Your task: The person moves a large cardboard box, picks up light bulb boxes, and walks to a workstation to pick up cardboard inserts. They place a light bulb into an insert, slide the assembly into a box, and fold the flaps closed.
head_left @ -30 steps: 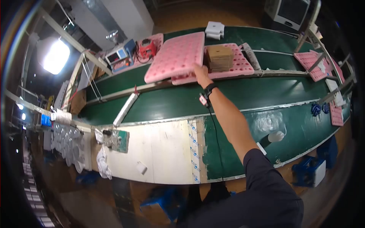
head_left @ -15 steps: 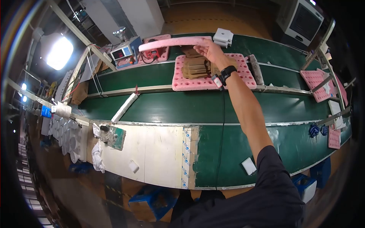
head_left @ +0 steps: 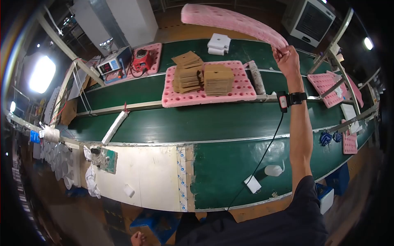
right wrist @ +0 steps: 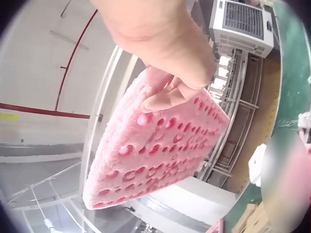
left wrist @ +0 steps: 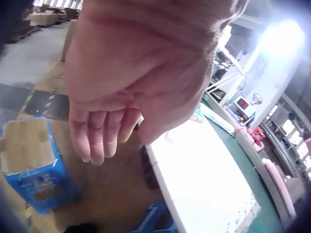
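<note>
High above the far side of the bench, my right hand (head_left: 288, 61) pinches one edge of a pink foam sheet (head_left: 234, 23). Rows of round holes cover the sheet's face in the right wrist view, where thumb and fingers (right wrist: 165, 99) grip its edge. Below it, a second pink perforated foam sheet (head_left: 172, 98) lies on the bench and bears stacks of brown cardboard pieces (head_left: 218, 80); a few pieces at the upper left lean askew. My left hand (left wrist: 136, 82) hangs low beside the bench's near edge, fingers loosely bent and holding nothing.
A white block (head_left: 218, 43) stands behind the stacks, a red device (head_left: 142, 60) and an instrument box (head_left: 114, 65) to their left. Nearer are a white bottle (head_left: 274, 170), a small white box (head_left: 252, 184) and a dark wrist cable. Blue stools (head_left: 158, 225) stand below the near edge.
My right hand has lifted the pink foam sheet off the cardboard stacks and swung it up and to the right. The stacks are now uncovered. My left hand has come into the head view.
</note>
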A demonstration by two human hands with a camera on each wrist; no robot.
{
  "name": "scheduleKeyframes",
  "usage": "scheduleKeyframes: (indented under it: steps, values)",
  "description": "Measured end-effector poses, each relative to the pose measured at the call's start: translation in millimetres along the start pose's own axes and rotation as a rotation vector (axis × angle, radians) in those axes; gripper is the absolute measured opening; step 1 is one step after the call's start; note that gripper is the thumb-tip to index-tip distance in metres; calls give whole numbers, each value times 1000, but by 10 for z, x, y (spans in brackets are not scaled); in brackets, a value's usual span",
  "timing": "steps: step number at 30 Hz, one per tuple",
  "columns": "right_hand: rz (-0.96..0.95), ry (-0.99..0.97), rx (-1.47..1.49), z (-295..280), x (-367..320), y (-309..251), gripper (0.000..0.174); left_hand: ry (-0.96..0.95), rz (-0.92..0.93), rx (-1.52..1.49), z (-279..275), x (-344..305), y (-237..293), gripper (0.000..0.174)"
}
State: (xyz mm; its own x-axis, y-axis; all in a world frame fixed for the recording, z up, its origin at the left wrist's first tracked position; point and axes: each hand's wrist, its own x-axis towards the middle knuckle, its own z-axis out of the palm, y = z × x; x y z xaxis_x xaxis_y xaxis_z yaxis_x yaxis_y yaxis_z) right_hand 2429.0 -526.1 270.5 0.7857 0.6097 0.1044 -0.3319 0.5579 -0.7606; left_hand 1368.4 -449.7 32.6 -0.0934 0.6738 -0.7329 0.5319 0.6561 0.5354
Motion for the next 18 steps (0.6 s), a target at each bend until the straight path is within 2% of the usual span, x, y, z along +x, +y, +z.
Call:
scheduleKeyframes:
  steps: [1, 3, 5, 6, 7, 8, 9, 10, 11, 12, 14, 16, 18]
  values:
    - [-6, 5, -3, -158, -22, 31, 36, -20, 52, 23, 79, 26, 234, 28]
    - [-53, 188, -29, -376, -161, 161, 45, -35, 102, 41, 359, 11, 765, 30]
    - [-94, 212, -31, -571, -296, 391, 46, -41, 147, 82, 593, -67, 1177, 34]
    - [-32, 216, -46, -825, -316, 525, 44, -31, 150, 83, 670, -114, 1370, 34]
    - [30, 222, -65, -1128, -285, 651, 41, -102, 187, 136, 735, -191, 1549, 40]
    - [323, 124, -5, -1626, -186, 780, 41, -178, 224, 187, 804, -245, 1718, 45]
    - [616, 24, 53, -1533, -224, 790, 42, -178, 223, 185, 863, -272, 1865, 45]
    - [662, 236, -440, -1446, -318, 854, 44, -216, 238, 184, 904, -302, 1995, 46]
    - [666, 234, -442, -1342, -259, 908, 44, -253, 253, 182, 945, -335, 2137, 46]
    - [446, -64, -863, -1284, -178, 962, 45, -269, 245, 184, 993, -385, 2312, 48]
    - [344, -221, -877, -535, -168, 989, 47, -321, 288, 131, 1164, -645, 2853, 47]
    - [352, -295, -1143, 405, 101, 925, 46, -366, 336, 74, 1380, -956, 3441, 47]
    - [300, -452, -1124, 917, 517, 1027, 46, -421, 455, 101, 1570, -1246, 3921, 45]
